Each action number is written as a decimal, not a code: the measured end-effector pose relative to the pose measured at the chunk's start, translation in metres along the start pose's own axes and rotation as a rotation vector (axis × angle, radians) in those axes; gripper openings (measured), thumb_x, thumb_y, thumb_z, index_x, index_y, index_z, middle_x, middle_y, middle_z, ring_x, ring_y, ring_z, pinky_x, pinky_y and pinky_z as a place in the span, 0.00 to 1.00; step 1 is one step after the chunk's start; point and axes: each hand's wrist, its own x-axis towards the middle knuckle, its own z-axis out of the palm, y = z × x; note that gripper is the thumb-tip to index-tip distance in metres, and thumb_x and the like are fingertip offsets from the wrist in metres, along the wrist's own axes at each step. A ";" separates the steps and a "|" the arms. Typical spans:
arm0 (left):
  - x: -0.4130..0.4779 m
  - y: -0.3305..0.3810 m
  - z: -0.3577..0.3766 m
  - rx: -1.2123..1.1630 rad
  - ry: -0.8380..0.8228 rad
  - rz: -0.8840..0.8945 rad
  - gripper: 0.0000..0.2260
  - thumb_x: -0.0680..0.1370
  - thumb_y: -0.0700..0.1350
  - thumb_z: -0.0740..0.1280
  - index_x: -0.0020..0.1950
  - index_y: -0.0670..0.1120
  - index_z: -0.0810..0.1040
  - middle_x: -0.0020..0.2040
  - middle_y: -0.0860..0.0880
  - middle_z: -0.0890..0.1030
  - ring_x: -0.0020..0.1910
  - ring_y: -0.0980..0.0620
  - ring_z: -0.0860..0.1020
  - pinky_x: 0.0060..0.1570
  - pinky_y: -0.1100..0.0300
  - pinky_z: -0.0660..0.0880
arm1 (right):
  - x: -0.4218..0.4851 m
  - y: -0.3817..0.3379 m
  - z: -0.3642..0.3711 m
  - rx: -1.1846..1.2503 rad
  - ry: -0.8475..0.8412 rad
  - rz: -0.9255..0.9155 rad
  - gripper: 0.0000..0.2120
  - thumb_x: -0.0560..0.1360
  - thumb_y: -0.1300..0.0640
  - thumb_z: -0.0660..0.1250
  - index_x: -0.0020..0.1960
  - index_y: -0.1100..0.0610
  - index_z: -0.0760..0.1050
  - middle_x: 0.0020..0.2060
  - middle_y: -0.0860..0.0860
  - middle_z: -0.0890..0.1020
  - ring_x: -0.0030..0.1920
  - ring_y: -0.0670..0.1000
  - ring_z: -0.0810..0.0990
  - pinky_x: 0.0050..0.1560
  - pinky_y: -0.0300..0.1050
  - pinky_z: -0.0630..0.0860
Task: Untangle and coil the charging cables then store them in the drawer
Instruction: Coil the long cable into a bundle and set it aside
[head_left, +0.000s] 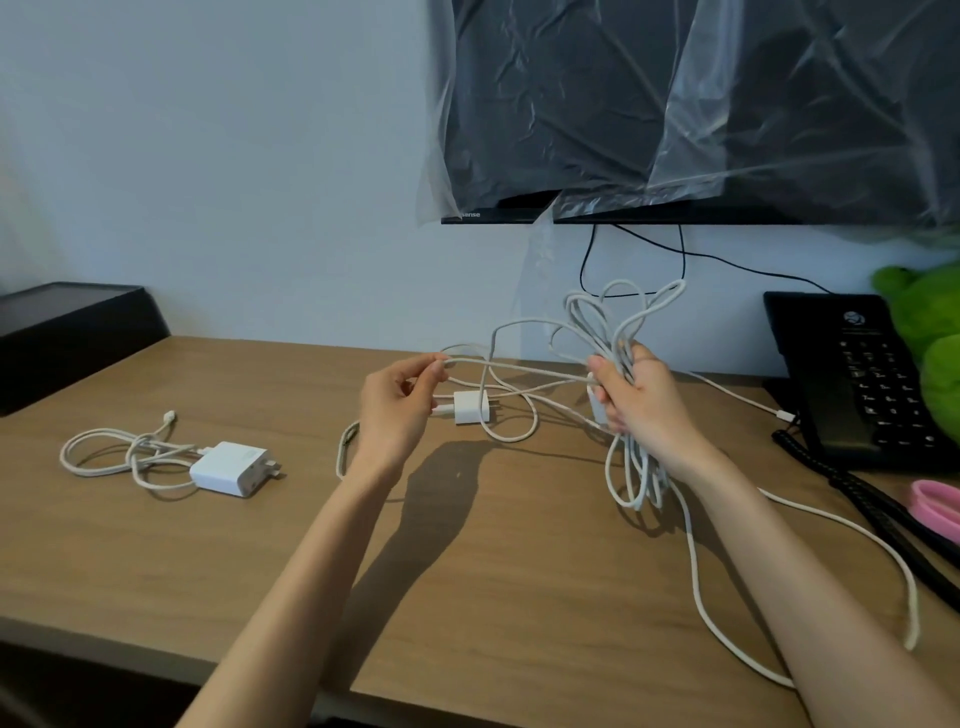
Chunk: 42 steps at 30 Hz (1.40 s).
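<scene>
Above the middle of the wooden surface (208, 561), the right hand (636, 395) grips a bunch of white cable loops (608, 338). Its fingers are curled round the bunch, and loops stand above the fist and hang below it. The left hand (400, 400) pinches one strand (519, 368) drawn level between the two hands. A small white plug (471, 407) lies on the surface beneath that strand, ringed by slack cable.

Judged light, limp and smooth, the cable should slide through a loose pinch but snag at crossings. The plug is the one rigid part and the firmest place to hold.

A second cable (140, 449) with its larger adapter (228, 468) lies well apart at the left, loosely gathered.

Hidden: the crossings inside the right fist, the strand passing behind the left wrist, and how many cables form the tangle. No drawer is in view.
</scene>
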 end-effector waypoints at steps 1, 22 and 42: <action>0.000 -0.002 -0.001 0.060 0.024 0.036 0.07 0.79 0.42 0.64 0.51 0.44 0.82 0.36 0.53 0.80 0.29 0.61 0.73 0.33 0.61 0.72 | 0.001 0.001 -0.001 -0.015 0.019 0.003 0.07 0.81 0.56 0.59 0.50 0.60 0.69 0.31 0.52 0.71 0.22 0.42 0.65 0.22 0.35 0.64; -0.023 0.015 0.029 0.097 -0.249 0.303 0.11 0.80 0.44 0.62 0.39 0.48 0.79 0.29 0.55 0.73 0.28 0.59 0.64 0.30 0.66 0.60 | -0.001 0.005 0.006 -0.175 0.062 -0.069 0.05 0.81 0.51 0.59 0.49 0.52 0.70 0.32 0.54 0.72 0.28 0.49 0.70 0.30 0.45 0.68; -0.007 0.005 0.014 0.418 -0.492 0.256 0.15 0.80 0.52 0.59 0.64 0.48 0.74 0.50 0.52 0.79 0.47 0.57 0.77 0.50 0.58 0.71 | 0.003 0.015 0.011 -0.217 0.093 -0.026 0.12 0.80 0.51 0.60 0.54 0.60 0.71 0.32 0.52 0.73 0.29 0.49 0.70 0.34 0.46 0.70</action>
